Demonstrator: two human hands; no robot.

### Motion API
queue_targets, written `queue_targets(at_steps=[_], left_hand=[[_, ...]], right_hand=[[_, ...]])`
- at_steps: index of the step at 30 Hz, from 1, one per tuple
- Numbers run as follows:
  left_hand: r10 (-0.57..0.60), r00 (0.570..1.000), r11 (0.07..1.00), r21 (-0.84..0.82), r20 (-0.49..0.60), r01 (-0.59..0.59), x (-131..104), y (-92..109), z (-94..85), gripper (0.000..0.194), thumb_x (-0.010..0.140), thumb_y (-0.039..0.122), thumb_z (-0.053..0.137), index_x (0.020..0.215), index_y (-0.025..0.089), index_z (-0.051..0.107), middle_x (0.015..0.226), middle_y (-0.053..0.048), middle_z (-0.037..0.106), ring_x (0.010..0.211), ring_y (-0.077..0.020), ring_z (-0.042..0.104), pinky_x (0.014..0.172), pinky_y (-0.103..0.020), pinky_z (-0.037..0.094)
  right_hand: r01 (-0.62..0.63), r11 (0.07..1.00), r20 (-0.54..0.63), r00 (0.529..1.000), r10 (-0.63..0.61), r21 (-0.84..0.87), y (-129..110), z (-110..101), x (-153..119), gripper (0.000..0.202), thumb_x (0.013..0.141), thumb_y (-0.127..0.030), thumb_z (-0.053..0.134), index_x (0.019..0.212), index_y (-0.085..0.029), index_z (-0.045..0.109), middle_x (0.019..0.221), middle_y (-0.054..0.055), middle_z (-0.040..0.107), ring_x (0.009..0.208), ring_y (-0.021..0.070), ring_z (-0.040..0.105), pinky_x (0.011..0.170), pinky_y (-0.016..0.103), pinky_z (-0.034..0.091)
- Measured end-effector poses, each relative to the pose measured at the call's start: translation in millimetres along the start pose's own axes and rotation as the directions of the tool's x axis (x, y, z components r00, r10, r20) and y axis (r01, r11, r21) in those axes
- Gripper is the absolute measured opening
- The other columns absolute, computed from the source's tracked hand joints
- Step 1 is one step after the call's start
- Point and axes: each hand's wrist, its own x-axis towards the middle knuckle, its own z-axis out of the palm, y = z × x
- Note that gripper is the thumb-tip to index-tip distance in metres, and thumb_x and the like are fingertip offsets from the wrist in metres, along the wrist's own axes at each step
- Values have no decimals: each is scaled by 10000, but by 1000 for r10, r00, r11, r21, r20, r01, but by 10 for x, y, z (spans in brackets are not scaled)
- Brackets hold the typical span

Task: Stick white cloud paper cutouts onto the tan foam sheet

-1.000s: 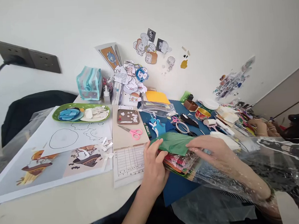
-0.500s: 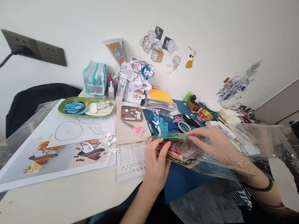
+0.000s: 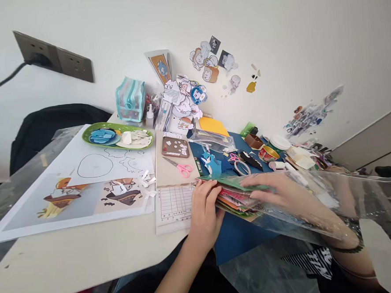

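Observation:
My left hand (image 3: 205, 205) is closed around the left end of a clear plastic bag (image 3: 286, 218) packed with a stack of coloured sheets (image 3: 231, 196), green, red, pink and orange, perhaps felt. Reaching into the bag from the right, my right hand (image 3: 271, 190) has its fingers on either side of the top green sheet (image 3: 232, 181). The film lies over that wrist and forearm, and its thumb is partly hidden. Just left of the bag lie a printed grid sheet (image 3: 175, 205) and pink-handled scissors (image 3: 183, 169).
A green tray (image 3: 92, 144) of blue and white cut pieces sits at left on printed drawings (image 3: 99, 201). Blue cut pieces (image 3: 211, 163), tape rolls and a red-gold tin (image 3: 268, 154) lie behind the bag. A teal-trimmed pouch (image 3: 130, 99) stands near the wall.
My right hand has moved slightly right and deeper along the stack, with the green sheet now between its fingers. The left hand keeps its hold. The view has shifted a little.

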Motion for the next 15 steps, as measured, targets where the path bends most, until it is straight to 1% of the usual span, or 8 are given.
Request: queue_targets(at_steps=[3,6,9,12,15], left_hand=[[8,1000,1000,13,-7,-8,2,7,-6,446,815,109,551,1231,182,406,1163,-136,534,1152,-255,497,992,-528,427],[6,1000,1000,29,-12,-5,-1,12,-7,451,804,94,567,1218,180,409,1129,-127,520,1123,-251,495,980,-520,438],[9,1000,1000,30,-16,-9,-8,10,-3,454,798,84,569,1211,185,411,1122,-120,510,1114,-249,492,979,-515,436],[18,1000,999,31,-23,-17,-14,4,2,439,788,75,570,1195,166,434,1121,-128,512,1115,-253,493,978,-503,435],[20,1000,999,35,-16,-19,-14,1,6,439,780,63,571,1191,155,444,1122,-137,514,1126,-259,486,972,-496,438]], right_hand=[[-14,999,-58,998,12,-33,-40,21,-6,351,938,-406,397,1076,-241,675,1130,40,672,1046,237,613,890,352,495],[-17,998,-117,993,10,-60,-49,52,-16,376,953,-394,353,1082,-253,677,1119,41,676,1031,239,622,889,359,497],[-7,998,-112,994,0,-59,-37,61,-22,366,952,-381,357,1088,-264,676,1098,34,683,1022,243,627,878,352,507],[15,999,-101,995,-21,-52,-36,53,-33,349,951,-364,366,1093,-279,673,1079,26,690,993,245,638,837,351,526],[1,997,-97,995,-9,-78,-52,49,-57,343,950,-361,367,1086,-288,673,1081,19,689,975,245,642,814,350,534]])
